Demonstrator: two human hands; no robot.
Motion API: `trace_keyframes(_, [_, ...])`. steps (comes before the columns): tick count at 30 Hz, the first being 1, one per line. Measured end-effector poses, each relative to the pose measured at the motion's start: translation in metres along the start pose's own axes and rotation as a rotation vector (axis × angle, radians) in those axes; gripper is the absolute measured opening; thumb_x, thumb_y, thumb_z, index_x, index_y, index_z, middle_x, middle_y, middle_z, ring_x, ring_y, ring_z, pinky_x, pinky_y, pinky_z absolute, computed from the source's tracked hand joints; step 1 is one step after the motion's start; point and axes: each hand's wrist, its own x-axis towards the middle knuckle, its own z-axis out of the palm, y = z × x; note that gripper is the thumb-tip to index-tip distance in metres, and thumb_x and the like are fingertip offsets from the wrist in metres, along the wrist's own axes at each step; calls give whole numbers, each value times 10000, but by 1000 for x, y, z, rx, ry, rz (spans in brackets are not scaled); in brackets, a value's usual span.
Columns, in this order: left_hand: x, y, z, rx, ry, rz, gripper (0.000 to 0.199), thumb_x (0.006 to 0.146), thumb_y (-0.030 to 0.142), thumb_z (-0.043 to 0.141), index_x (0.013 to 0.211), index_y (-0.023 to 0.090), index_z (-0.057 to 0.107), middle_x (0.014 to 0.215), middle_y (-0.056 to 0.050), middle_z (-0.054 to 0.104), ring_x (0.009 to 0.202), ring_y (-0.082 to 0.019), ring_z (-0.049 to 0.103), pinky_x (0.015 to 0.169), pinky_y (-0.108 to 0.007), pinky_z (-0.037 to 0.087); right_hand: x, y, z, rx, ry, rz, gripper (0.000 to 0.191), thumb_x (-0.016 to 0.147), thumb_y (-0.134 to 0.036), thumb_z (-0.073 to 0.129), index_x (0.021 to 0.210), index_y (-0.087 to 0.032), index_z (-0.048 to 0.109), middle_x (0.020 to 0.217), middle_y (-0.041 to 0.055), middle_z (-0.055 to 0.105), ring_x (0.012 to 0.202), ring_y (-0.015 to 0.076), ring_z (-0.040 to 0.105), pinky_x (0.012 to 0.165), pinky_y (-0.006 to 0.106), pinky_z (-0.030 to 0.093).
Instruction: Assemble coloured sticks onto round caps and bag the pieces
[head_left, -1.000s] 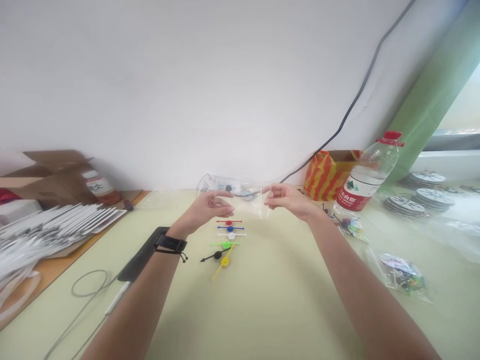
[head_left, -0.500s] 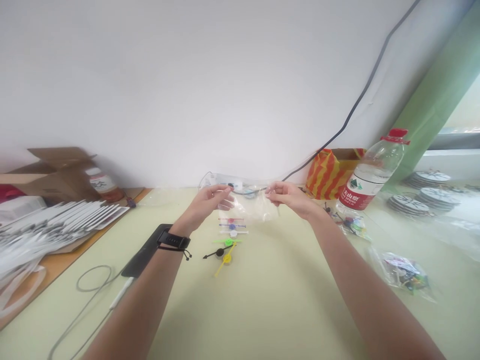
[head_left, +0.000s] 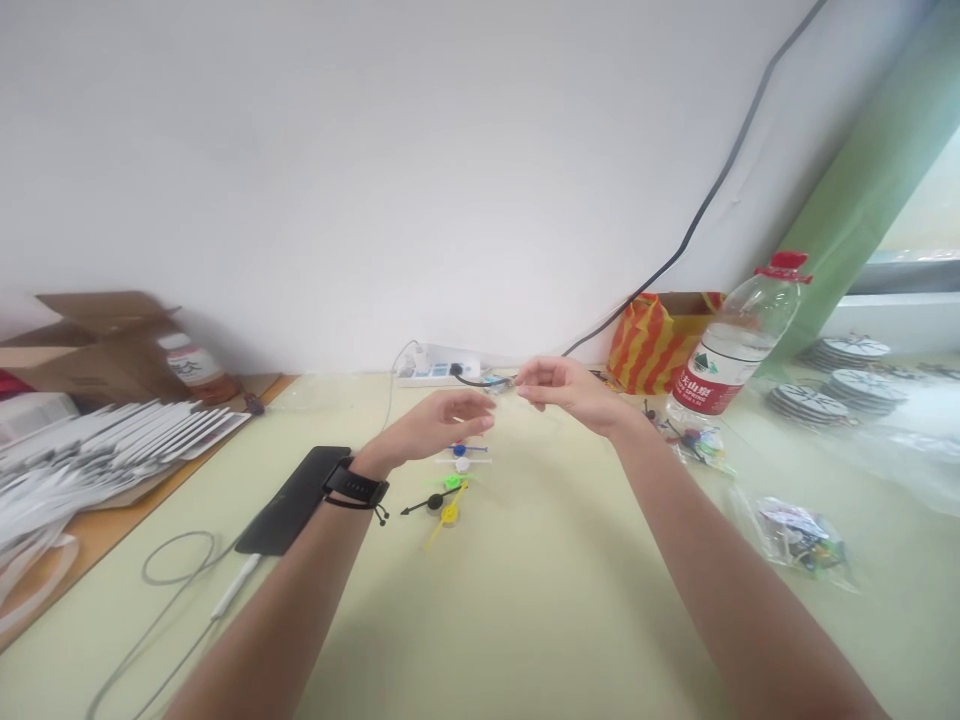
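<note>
My left hand (head_left: 444,428) is open above the table, its fingers apart and pointing right, with nothing visible in them. My right hand (head_left: 564,391) hovers across from it, thumb and fingertips pinched together; whatever they hold is too faint to make out. Below and in front of the left hand lies a column of small plastic pointers like clock hands: a blue pointer (head_left: 460,451), a white pointer (head_left: 462,464), a green pointer (head_left: 452,482), a black pointer (head_left: 434,502) and a yellow pointer (head_left: 449,514). The left hand covers the top of that column.
A power strip (head_left: 439,372) lies against the wall. Left are a black phone (head_left: 296,505) with a cable, white strips (head_left: 142,450) and a cardboard box (head_left: 112,345). Right are a water bottle (head_left: 731,345), a striped bag (head_left: 641,345), bagged parts (head_left: 806,535) and stacked discs (head_left: 806,403).
The clear plastic bag stretched between both hands no longer shows there. My left hand has come lower and toward the right, now covering the red pointer. My right hand has shifted slightly left.
</note>
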Motion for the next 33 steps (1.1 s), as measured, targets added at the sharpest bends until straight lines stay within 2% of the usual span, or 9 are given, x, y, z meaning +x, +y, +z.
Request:
trace_keyframes(3, [-1, -3, -1, 13, -62, 0, 309, 862, 490, 732, 967, 200, 747, 935, -70, 764, 872, -213, 714, 777, -316, 573, 0, -3, -1, -64, 95, -30, 339, 760, -448, 815, 971, -214, 690, 725, -16, 617, 642, 130, 524, 637, 289, 441])
trace_keyframes(7, [-2, -2, -6, -5, 92, -1, 316, 897, 503, 685, 948, 194, 720, 848, -59, 746, 760, -183, 691, 703, -303, 569, 3, -8, 3, -272, 465, -181, 350, 762, -455, 791, 986, -216, 669, 775, 2, 635, 684, 153, 557, 635, 297, 457])
trace_keyframes(9, [-2, -1, -8, 5, 151, 5, 320, 895, 507, 685, 929, 190, 713, 833, -60, 737, 764, -185, 686, 694, -302, 571, 3, -14, 9, -360, 544, -265, 293, 811, -468, 739, 936, -211, 673, 810, 32, 663, 744, 182, 597, 674, 319, 484])
trace_keyframes(13, [-2, 3, -6, 12, 170, 26, 307, 882, 498, 699, 900, 191, 710, 823, -65, 740, 813, -208, 699, 714, -318, 577, 1, -24, 20, -452, 402, -280, 248, 910, -464, 642, 913, -220, 690, 930, 83, 731, 880, 238, 658, 799, 378, 520])
trace_keyframes(16, [-3, 6, -5, 19, 169, 50, 308, 873, 505, 702, 885, 197, 712, 847, -65, 746, 832, -222, 705, 730, -336, 578, 0, -23, 22, -442, 288, -210, 247, 896, -436, 676, 1039, -235, 695, 1037, 91, 741, 954, 253, 672, 860, 402, 527])
trace_keyframes(20, [-5, 11, -7, 74, 151, 89, 308, 886, 509, 674, 880, 206, 729, 873, -64, 754, 854, -233, 711, 806, -369, 573, 0, -13, 19, -315, 144, -101, 392, 876, -404, 717, 1235, -264, 645, 1094, 74, 736, 1037, 233, 673, 921, 389, 514])
trace_keyframes(26, [-9, 18, -11, 142, 111, 121, 288, 898, 494, 669, 855, 213, 716, 900, -52, 761, 863, -230, 718, 860, -379, 557, 2, -1, 13, -286, 132, 30, 341, 871, -449, 727, 1142, -241, 721, 1162, 82, 719, 1067, 241, 666, 914, 387, 503])
trace_keyframes(29, [-10, 19, -9, 61, 86, 101, 291, 877, 495, 701, 822, 212, 659, 981, -68, 752, 1002, -265, 711, 884, -397, 564, 4, 5, 13, -203, 102, 15, 319, 891, -456, 705, 1130, -246, 728, 1202, 79, 715, 1142, 236, 634, 965, 390, 490])
trace_keyframes(33, [-11, 20, -5, -78, 2, 57, 327, 849, 498, 730, 785, 226, 561, 1062, -89, 726, 1158, -308, 660, 787, -374, 596, 7, 7, 14, -211, 105, -20, 325, 889, -471, 699, 1125, -249, 731, 1190, 69, 721, 1072, 221, 644, 916, 365, 501])
